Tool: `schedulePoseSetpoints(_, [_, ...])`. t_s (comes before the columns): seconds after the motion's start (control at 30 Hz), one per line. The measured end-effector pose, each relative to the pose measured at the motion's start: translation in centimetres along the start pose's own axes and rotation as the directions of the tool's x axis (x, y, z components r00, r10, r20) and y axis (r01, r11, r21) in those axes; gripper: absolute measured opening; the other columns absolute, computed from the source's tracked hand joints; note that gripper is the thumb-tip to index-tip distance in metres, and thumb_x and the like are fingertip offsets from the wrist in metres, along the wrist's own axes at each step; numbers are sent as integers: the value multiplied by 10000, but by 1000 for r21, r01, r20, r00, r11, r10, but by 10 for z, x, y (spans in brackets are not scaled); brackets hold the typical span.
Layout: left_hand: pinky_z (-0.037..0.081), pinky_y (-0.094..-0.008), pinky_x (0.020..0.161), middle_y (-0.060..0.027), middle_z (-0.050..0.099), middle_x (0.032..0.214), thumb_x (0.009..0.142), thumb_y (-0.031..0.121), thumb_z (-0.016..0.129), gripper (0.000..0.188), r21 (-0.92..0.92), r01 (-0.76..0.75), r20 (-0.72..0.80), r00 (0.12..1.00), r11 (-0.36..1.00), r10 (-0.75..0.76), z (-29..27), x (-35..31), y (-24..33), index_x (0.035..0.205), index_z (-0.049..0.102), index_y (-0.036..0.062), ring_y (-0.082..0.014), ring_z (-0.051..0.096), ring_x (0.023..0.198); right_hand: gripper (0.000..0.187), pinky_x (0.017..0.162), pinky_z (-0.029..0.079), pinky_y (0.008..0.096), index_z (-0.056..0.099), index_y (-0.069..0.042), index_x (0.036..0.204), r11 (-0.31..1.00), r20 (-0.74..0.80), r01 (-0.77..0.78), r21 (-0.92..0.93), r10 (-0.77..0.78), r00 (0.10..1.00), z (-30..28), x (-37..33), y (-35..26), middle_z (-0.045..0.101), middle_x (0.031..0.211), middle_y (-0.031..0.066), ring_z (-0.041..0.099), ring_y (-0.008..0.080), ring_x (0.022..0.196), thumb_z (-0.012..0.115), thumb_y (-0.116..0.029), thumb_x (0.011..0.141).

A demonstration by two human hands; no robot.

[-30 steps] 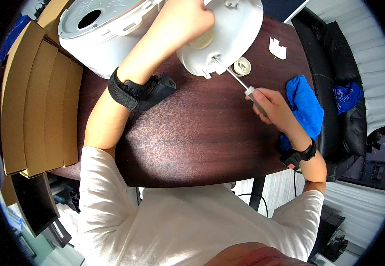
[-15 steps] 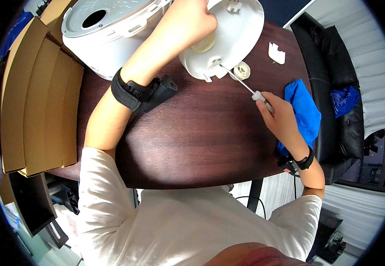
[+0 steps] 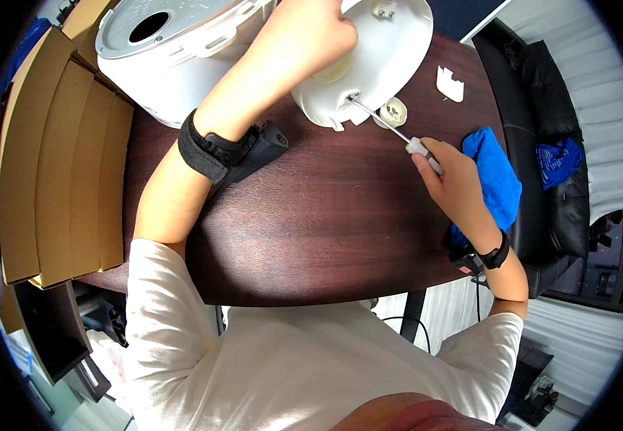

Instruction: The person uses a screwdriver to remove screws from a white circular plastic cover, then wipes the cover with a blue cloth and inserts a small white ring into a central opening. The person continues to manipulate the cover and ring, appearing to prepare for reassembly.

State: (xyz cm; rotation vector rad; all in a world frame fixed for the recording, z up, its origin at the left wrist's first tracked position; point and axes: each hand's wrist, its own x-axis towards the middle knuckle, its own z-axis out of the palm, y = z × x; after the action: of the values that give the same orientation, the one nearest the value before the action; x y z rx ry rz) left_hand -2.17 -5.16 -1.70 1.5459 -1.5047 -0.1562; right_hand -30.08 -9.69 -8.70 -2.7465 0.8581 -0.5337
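Observation:
At the far side of the table, my left hand is closed on a white curved plastic lid, its fingertips partly hidden. The lid's inner side faces me, tilted. In my right hand is a screwdriver with a pale grey handle. Its shaft points away and to the left, the tip in a small recess near the lid's lower edge. Close by the shaft lies a small round cream cap. To the left of the lid stands a white rounded appliance body with a round hole in its grey top.
A small white plastic piece lies at the far right of the dark wooden table. A blue cloth sits by my right wrist. Folded cardboard stands along the left edge. Beyond the right edge is a black sofa.
The screwdriver's tip has gone slightly left and up, further into the recess, and its handle has turned a little. The lid has shifted slightly to the right.

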Motion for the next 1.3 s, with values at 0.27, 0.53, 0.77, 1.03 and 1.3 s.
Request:
schedulePoseSetpoints(0.27, [484, -477, 817, -294, 637, 853, 788, 12, 471, 223, -18, -44, 2, 999, 999, 44, 2, -3, 1, 979, 581, -26, -453, 624, 894, 247, 534, 444, 321, 646, 23, 1015, 920, 253, -240, 309, 164, 954, -3, 6, 1, 614, 692, 108, 592, 241, 589, 580, -210, 968])
schedulePoseSetpoints(0.53, [487, -491, 795, -297, 634, 847, 785, 10, 471, 224, 55, -53, -3, 999, 997, 54, 6, -6, 12, 979, 580, -21, -465, 618, 879, 451, 341, 209, 200, 579, -11, 1109, -189, 848, -827, 529, 73, 525, -6, -2, 7, 482, 611, -15, 347, 40, 388, 386, -414, 1043])
schedulePoseSetpoints(0.77, [528, -379, 786, -195, 698, 944, 835, 103, 583, 295, 115, -10, 34, 999, 993, 6, 9, -3, -7, 1120, 617, 34, -316, 695, 885, 323, 409, 360, 253, 630, -25, 1061, 579, 528, -602, 550, 318, 788, -1, -7, 15, 584, 677, 50, 495, 127, 448, 509, -321, 1012])
schedulePoseSetpoints(1.03, [491, -479, 798, -303, 635, 856, 792, 14, 477, 226, -55, -37, 14, 999, 998, 37, 2, -5, 5, 986, 586, -29, -463, 622, 893, 227, 651, 494, 379, 633, 2, 1056, 971, 108, -103, 215, 82, 991, 3, -4, 1, 655, 874, 201, 644, 349, 759, 624, -190, 934])
schedulePoseSetpoints(1.3, [493, -466, 800, -291, 640, 845, 788, 8, 484, 224, -39, -41, 7, 999, 998, 41, 3, -4, 3, 982, 590, -26, -448, 632, 879, 238, 662, 491, 390, 629, -1, 1058, 958, 123, -148, 244, 121, 985, 8, -6, 2, 651, 872, 207, 642, 363, 770, 587, -213, 958])
